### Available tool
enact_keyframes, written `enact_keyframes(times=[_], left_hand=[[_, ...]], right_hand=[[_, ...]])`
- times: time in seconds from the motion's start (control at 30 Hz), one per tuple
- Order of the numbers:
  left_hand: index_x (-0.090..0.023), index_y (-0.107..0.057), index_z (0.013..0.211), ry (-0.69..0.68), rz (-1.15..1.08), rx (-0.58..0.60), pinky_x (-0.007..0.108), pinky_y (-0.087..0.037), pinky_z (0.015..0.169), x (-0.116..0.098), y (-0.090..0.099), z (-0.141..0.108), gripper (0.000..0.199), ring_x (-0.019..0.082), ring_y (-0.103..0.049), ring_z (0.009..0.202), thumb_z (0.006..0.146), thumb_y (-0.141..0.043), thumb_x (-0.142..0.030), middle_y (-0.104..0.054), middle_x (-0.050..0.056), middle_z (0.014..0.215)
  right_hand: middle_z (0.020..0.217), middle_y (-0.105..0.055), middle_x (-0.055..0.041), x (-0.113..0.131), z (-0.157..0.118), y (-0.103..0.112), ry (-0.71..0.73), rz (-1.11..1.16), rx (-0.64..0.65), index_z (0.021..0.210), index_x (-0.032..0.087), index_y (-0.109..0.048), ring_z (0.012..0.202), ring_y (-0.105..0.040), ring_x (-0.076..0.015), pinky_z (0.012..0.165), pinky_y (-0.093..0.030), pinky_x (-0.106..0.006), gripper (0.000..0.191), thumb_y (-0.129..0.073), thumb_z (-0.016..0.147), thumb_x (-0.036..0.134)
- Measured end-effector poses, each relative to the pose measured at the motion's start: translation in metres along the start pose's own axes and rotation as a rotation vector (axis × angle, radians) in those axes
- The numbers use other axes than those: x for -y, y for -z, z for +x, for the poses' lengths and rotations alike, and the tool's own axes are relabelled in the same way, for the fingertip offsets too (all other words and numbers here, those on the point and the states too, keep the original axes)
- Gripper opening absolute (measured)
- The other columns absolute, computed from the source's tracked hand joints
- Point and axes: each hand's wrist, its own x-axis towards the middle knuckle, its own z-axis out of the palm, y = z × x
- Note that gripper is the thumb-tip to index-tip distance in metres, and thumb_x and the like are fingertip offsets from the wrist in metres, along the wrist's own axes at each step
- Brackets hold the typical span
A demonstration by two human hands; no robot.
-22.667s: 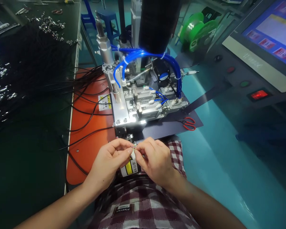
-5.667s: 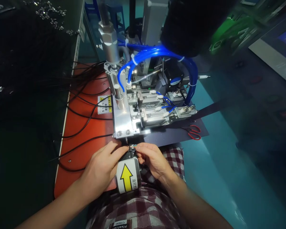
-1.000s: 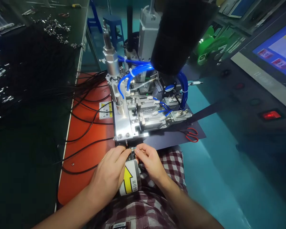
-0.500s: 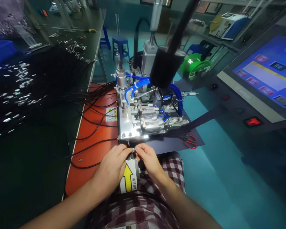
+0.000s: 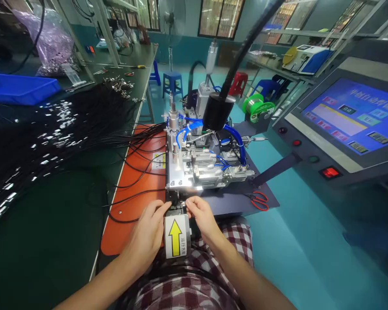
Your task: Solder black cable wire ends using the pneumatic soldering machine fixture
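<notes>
So the dark green surface (image 5: 22, 262) on the left has a big heap of black cables (image 5: 67, 125) on it. Next to it there's the silver machine (image 5: 207, 168) with blue tubes, then the orange board (image 5: 132, 219). Left hand (image 5: 145, 232) has its fingertips at the black holder (image 5: 176, 210) up front, can't tell if they're gripping. Right hand (image 5: 203, 217) is pinching the tiny metal connector (image 5: 183, 204) sitting at that holder.

Cables (image 5: 74, 116) left — machine (image 5: 177, 174) centre, scissors (image 5: 260, 201) right
</notes>
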Motion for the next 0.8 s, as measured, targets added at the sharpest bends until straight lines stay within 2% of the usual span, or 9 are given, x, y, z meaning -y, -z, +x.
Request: enact_keyframes(times=[0.1, 0.2, 0.33, 0.53, 0.67, 0.8], left_hand=[[-0.021, -0.044, 0.132, 0.063, 0.186, -0.02, 0.04, -0.051, 0.086, 0.004, 0.006, -0.026, 0.044, 0.024, -0.053, 0.107, 0.089, -0.038, -0.017, -0.053, 0.011, 0.119], [-0.023, -0.036, 0.138, 0.062, 0.35, 0.006, 0.044, -0.048, 0.091, 0.01, 0.006, -0.041, 0.048, 0.027, -0.048, 0.116, 0.09, -0.041, -0.023, -0.051, 0.011, 0.128], [-0.022, -0.039, 0.137, 0.027, 0.453, 0.021, 0.045, -0.047, 0.093, 0.019, 0.007, -0.039, 0.046, 0.029, -0.046, 0.12, 0.091, -0.041, -0.024, -0.049, 0.011, 0.132], [-0.023, -0.041, 0.136, 0.022, 0.461, 0.033, 0.042, -0.048, 0.092, 0.025, 0.008, -0.034, 0.046, 0.028, -0.045, 0.121, 0.09, -0.041, -0.023, -0.049, 0.009, 0.133], [-0.024, -0.041, 0.136, 0.03, 0.445, 0.019, 0.041, -0.048, 0.093, 0.025, 0.007, -0.036, 0.046, 0.027, -0.045, 0.121, 0.09, -0.041, -0.023, -0.049, 0.008, 0.133], [-0.024, -0.042, 0.136, 0.047, 0.452, 0.019, 0.039, -0.049, 0.092, 0.026, 0.008, -0.04, 0.045, 0.026, -0.045, 0.122, 0.091, -0.038, -0.024, -0.048, 0.007, 0.134]], right_hand=[[0.055, -0.047, 0.0061, 0.0, -0.001, 0.0, -0.003, 0.008, -0.003, 0.067, 0.018, -0.052, 0.049, -0.041, -0.0094, 0.052, -0.032, -0.024, 0.03, -0.065, 0.072, 0.045], [0.054, -0.047, 0.0062, 0.001, -0.002, 0.0, -0.005, 0.012, -0.008, 0.067, 0.018, -0.052, 0.049, -0.041, -0.0096, 0.052, -0.032, -0.024, 0.029, -0.064, 0.073, 0.044], [0.052, -0.048, 0.0063, 0.0, -0.002, 0.0, 0.005, 0.005, -0.016, 0.068, 0.018, -0.053, 0.05, -0.041, -0.0097, 0.053, -0.033, -0.024, 0.027, -0.063, 0.075, 0.041], [0.059, -0.052, 0.0037, -0.001, 0.0, 0.004, -0.006, 0.015, -0.036, 0.069, 0.015, -0.056, 0.051, -0.046, -0.0091, 0.053, -0.035, -0.024, 0.031, -0.066, 0.074, 0.044], [0.066, -0.055, 0.0016, -0.001, -0.004, 0.017, -0.024, 0.024, -0.106, 0.079, 0.014, -0.06, 0.053, -0.048, -0.0091, 0.054, -0.036, -0.023, 0.036, -0.061, 0.076, 0.05], [0.066, -0.053, 0.0031, -0.003, -0.014, 0.034, -0.044, 0.019, -0.182, 0.076, 0.015, -0.059, 0.053, -0.046, -0.0086, 0.055, -0.034, -0.022, 0.032, -0.064, 0.075, 0.047]])
